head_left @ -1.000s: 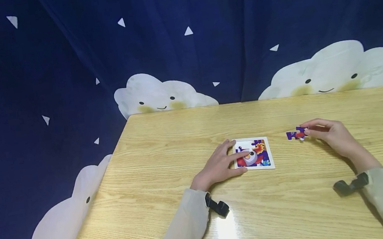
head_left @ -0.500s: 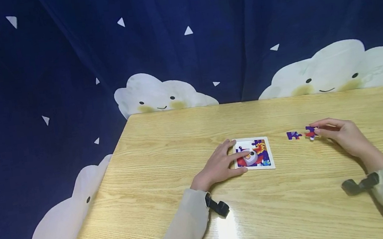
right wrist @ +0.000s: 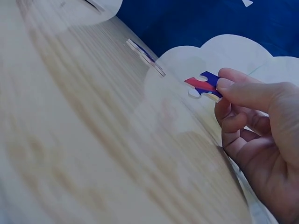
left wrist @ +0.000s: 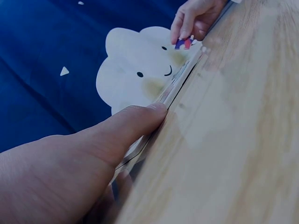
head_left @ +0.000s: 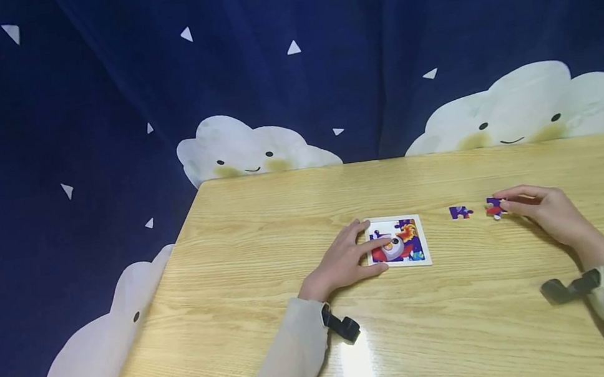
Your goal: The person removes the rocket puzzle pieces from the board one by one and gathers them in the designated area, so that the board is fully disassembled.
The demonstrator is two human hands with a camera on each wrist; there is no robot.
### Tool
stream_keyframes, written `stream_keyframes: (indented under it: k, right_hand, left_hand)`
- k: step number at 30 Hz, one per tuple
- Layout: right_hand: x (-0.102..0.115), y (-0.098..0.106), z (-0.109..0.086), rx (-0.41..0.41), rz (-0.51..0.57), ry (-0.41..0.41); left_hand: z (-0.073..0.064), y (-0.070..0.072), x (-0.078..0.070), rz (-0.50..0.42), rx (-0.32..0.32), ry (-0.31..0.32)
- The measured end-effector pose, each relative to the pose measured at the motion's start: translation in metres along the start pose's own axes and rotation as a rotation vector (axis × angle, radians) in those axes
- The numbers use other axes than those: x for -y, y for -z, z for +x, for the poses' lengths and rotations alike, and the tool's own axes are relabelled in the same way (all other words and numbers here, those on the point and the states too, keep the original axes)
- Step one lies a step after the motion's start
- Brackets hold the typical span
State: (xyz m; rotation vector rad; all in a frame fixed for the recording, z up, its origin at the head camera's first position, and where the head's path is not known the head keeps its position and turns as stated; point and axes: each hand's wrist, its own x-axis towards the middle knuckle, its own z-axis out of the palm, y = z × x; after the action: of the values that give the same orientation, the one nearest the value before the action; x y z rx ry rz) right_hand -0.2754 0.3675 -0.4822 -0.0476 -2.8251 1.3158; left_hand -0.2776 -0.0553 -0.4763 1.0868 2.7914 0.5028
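Observation:
My left hand [head_left: 347, 257] lies with spread fingers on a square puzzle board [head_left: 425, 242]. Its thumb rests on the front edge, and one finger reaches over the printed rocket-like picture. White backing shows in the board's upper part, partly hidden by the hand. Off to the right, my right hand [head_left: 551, 214] pinches a purple and red jigsaw piece [right wrist: 205, 86] between thumb and index finger. That piece is raised above the table in the right wrist view. A second, mostly purple jigsaw piece [head_left: 459, 212] lies flat between the board and the right hand.
The wooden table [head_left: 439, 335] extends in front of both arms. Behind it hangs a dark blue curtain [head_left: 261, 42] printed with white clouds and triangles. Black straps [head_left: 343, 325] circle both wrists.
My right hand has moved right with the pinched piece, drawing it away from the purple piece it was overlapping or joined to. The left hand stays on the board.

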Motion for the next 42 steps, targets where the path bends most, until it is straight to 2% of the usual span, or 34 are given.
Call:
stream_keyframes:
  k: [12, 22, 34, 42]
  right_hand:
    - [0.0034, -0.0020, 0.0033, 0.008, 0.020, -0.021]
    - [0.0027, -0.0085, 0.0031, -0.057, -0.095, 0.124]
    - [0.0031, -0.0089, 0.0036, -0.049, -0.180, 0.206]
    - [0.0022, -0.0092, 0.0024, -0.060, -0.197, 0.251]
  left_hand:
    - [0.0005, 0.0009, -0.0002, 0.002, -0.011, -0.004]
    - [-0.0010, -0.0001, -0.0003, 0.000, -0.006, 0.004]
    - [-0.0007, 0.0001, -0.0002, 0.002, -0.002, 0.000]
    - [-0.0008, -0.0004, 0.0004, -0.002, 0.001, 0.000]
